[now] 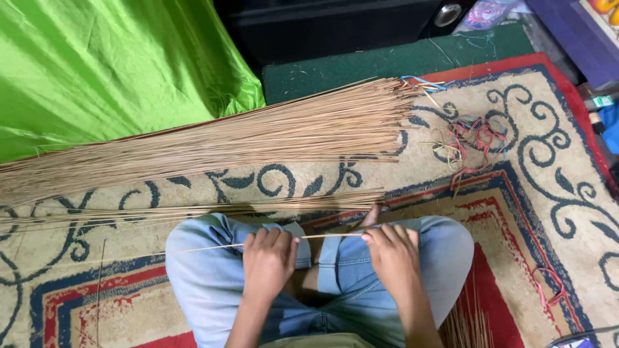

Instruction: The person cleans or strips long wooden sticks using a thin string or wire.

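Top edge, right of centre: clear plastic packet (491, 13) with pink and blue printing, crumpled, lying beside the black cabinet (335, 26) on the green mat (387, 61). Right edge, mid-height: small tube-like item with a green-and-white label (603, 102), partly cut off. Bottom right corner: edge of a dark, flat object (580, 340), too little showing to tell whether it is a screen.

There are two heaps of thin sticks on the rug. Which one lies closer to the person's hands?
The small flat bundle, just beyond the knees. The big fanned pile lies farther off, beside the green cloth.
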